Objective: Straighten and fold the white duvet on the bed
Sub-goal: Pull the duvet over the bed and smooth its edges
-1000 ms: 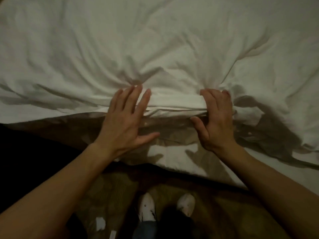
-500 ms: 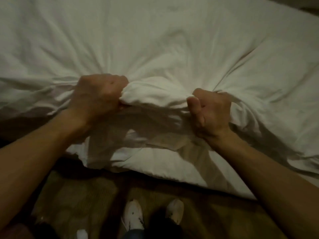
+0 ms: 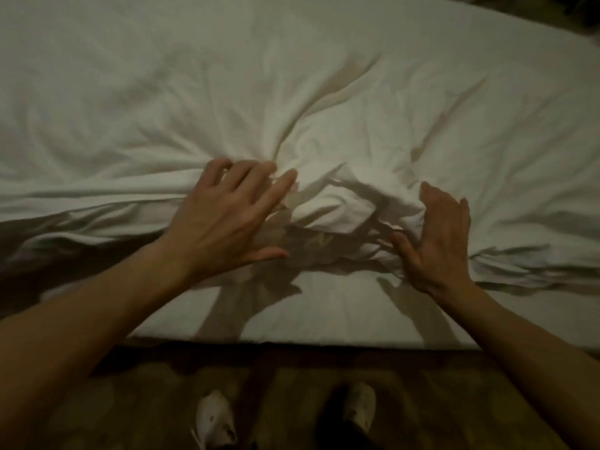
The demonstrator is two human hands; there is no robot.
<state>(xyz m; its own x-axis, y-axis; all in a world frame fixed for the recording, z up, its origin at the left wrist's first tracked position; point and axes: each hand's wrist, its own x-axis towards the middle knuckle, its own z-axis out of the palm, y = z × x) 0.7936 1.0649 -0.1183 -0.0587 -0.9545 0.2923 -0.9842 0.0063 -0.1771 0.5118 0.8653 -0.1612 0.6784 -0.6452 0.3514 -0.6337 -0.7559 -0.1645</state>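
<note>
Head camera, looking down at the foot edge of a bed. A rumpled white fabric duvet (image 3: pixel 292 92) fills the upper two thirds of the frame, spread across the bed, its near edge running from the left side to the right side at about mid-height. At the centre of that edge the cloth is bunched into a soft, crumpled knot of folds (image 3: pixel 341 206), with creases fanning upward from it toward the top of the frame.

The left hand (image 3: pixel 224 222) sits just left of centre, palm down, fingers spread and nearly straight, fingertips touching the duvet edge beside the bunch; it grasps nothing. The right hand (image 3: pixel 435 241) sits right of centre, palm turned inward against the side of the bunch, fingers straight and released, thumb out; it too holds nothing.

Below the duvet edge a strip of flat white bed sheet (image 3: pixel 324 313) shows, crossed by the hands' shadows. Along the bottom of the frame lie a brown floor (image 3: pixel 130 410) and two pale shoes (image 3: pixel 216 420).

The duvet looks soft, limp and puffy, probably light for its bulk but wide and floppy. It will sag and slide rather than hold shape. A fair grip would be the near hem, hands well apart on either side of the bunch, gathering a good fistful of both layers.
</note>
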